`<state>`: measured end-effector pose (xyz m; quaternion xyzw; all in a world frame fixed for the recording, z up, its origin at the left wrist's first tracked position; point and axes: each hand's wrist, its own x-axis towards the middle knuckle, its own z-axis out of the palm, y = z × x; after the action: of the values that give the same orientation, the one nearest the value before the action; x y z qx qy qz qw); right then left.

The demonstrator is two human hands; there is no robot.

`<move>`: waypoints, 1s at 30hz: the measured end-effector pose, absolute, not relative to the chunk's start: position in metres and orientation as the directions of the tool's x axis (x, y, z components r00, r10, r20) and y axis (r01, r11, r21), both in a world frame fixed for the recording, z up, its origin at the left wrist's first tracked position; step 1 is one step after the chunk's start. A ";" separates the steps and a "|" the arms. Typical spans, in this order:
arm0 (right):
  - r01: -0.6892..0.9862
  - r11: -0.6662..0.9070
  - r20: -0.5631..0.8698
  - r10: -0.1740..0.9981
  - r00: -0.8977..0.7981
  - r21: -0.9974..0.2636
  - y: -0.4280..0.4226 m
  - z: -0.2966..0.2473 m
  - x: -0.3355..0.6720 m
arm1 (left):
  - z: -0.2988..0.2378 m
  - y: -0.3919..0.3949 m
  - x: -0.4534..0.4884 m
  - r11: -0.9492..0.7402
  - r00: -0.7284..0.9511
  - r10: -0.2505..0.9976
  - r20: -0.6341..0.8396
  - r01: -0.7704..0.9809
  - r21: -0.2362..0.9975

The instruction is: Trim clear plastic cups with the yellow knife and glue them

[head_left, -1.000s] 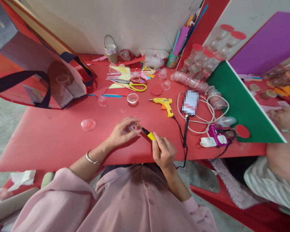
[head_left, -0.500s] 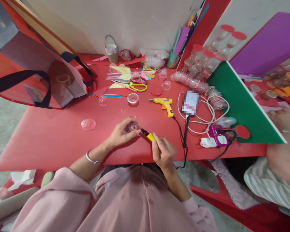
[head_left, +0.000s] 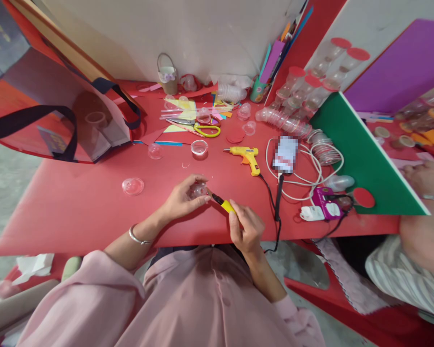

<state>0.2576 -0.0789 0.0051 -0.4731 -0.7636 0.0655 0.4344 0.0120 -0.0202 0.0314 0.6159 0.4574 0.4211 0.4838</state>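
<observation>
My left hand (head_left: 183, 196) curls its fingers and thumb around a small clear plastic cup (head_left: 198, 190) above the red table. In my right hand (head_left: 246, 225) is a yellow-handled tool with a black neck and thin tip, which looks like a soldering iron (head_left: 226, 206). Its tip points left at the cup, close to my left fingertips; whether it touches the cup I cannot tell. Beyond my hands, another clear cup (head_left: 199, 150) stands on the table, and a yellow glue gun (head_left: 246, 157) lies to its right.
Clear domed pieces (head_left: 132, 186) lie on the left. Scissors (head_left: 206, 129) rest on paper scraps. A phone (head_left: 285, 153), a white cable and a purple power adapter (head_left: 325, 202) are on the right, before a green board (head_left: 365, 168). A large bag (head_left: 104, 125) stands left. Another person's arm (head_left: 423, 231) is far right.
My right hand has shifted slightly right, drawing the tool's tip back a little from the cup. The cup has turned slightly in my left fingers.
</observation>
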 end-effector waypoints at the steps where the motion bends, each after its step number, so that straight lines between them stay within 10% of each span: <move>1: 0.666 0.543 0.600 0.781 -0.176 -0.511 -0.079 0.005 0.258 | 0.030 -0.020 0.012 -0.118 0.227 0.970 0.081 0.154 0.981; 30: 0.675 0.555 0.642 0.751 -0.154 -0.487 -0.076 0.002 0.252 | 0.034 -0.010 0.008 -0.267 0.140 0.962 0.234 0.294 0.918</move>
<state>0.2525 -0.0758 0.0017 -0.4700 -0.7584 0.0425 0.4496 0.0082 -0.0100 0.0339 0.6572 0.4779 0.4488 0.3719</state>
